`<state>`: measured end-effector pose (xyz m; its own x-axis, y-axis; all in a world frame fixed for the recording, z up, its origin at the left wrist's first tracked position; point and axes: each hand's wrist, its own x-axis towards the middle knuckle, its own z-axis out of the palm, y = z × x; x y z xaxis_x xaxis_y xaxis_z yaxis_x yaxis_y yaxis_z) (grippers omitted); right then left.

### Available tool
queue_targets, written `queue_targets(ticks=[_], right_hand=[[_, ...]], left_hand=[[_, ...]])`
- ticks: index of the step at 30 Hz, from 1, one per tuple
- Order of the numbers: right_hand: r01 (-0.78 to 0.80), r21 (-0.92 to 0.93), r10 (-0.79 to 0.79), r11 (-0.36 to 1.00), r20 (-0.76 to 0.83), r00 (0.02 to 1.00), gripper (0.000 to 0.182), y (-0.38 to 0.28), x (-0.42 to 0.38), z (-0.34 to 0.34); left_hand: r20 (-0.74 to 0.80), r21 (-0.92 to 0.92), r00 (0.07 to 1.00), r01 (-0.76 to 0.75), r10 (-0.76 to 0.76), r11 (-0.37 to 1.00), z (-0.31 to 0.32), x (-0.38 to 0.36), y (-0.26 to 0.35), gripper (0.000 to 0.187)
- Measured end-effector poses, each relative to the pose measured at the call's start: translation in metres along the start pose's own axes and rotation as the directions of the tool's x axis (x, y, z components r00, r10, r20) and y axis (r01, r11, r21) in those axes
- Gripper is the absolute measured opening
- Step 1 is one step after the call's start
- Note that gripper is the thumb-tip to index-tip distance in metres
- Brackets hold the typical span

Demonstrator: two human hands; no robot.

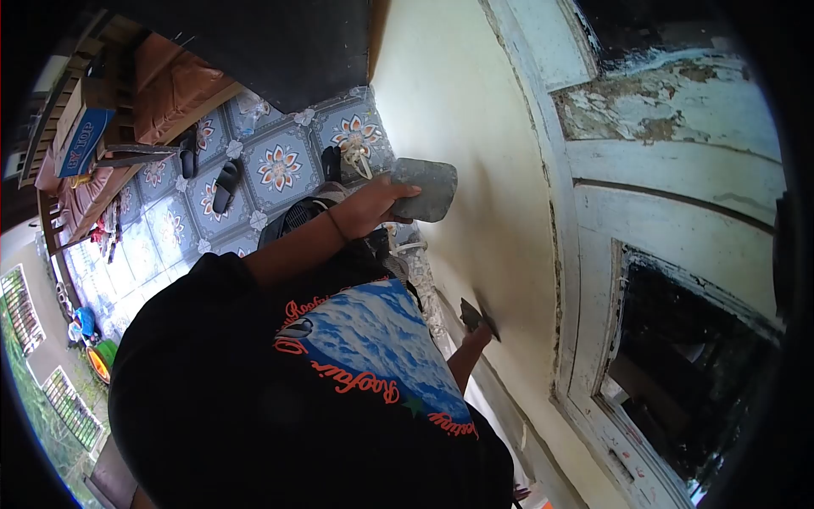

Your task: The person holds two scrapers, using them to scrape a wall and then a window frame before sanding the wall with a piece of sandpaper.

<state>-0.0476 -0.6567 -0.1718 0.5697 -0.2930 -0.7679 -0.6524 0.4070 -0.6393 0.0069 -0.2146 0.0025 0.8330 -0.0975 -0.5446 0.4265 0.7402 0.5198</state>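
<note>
My left hand [377, 206] is closed on the edge of a flat grey board [431, 188] with rounded corners, its thumb lying across the top face. The board is held out close to the cream wall [475, 161]. Lower down, my right hand [477, 337] is closed round a dark flat-bladed scraper [471, 314], its blade right at the wall surface. Part of my right forearm is hidden behind my black printed shirt [254, 382].
A white door frame [572, 254] with peeling paint stands at the right. Slippers [225, 187] lie on the patterned tile floor [275, 170]. A cushioned wooden seat [182, 93] and a blue-and-white box [83, 140] are at the upper left. Something large and dark [280, 42] borders the wall.
</note>
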Motion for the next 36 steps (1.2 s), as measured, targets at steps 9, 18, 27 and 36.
queue_targets(ticks=[9, 18, 27, 36], right_hand=[[-0.234, 0.015, 0.224, 0.972, 0.235, 0.946, 0.029, 0.021, 0.053, 0.204], [-0.445, 0.172, 0.198, 0.879, 0.717, 0.668, 0.033, 0.007, 0.029, 0.647], [-0.587, 0.406, 0.033, 0.701, 0.802, 0.596, 0.028, -0.091, -0.090, 0.607], [-0.469, 0.489, 0.088, 0.735, 0.618, 0.782, 0.032, -0.056, -0.042, 0.243]], left_hand=[[-0.260, 0.143, 0.961, -0.058, 0.094, 0.988, -0.052, -0.014, 0.082, 0.027], [-0.317, 0.248, 0.917, -0.166, 0.242, 0.954, -0.155, 0.011, 0.131, 0.031], [-0.210, 0.319, 0.932, -0.220, 0.295, 0.922, -0.070, -0.002, 0.141, 0.030], [-0.102, 0.075, 0.994, -0.022, 0.029, 0.997, -0.013, 0.008, 0.029, 0.034]])
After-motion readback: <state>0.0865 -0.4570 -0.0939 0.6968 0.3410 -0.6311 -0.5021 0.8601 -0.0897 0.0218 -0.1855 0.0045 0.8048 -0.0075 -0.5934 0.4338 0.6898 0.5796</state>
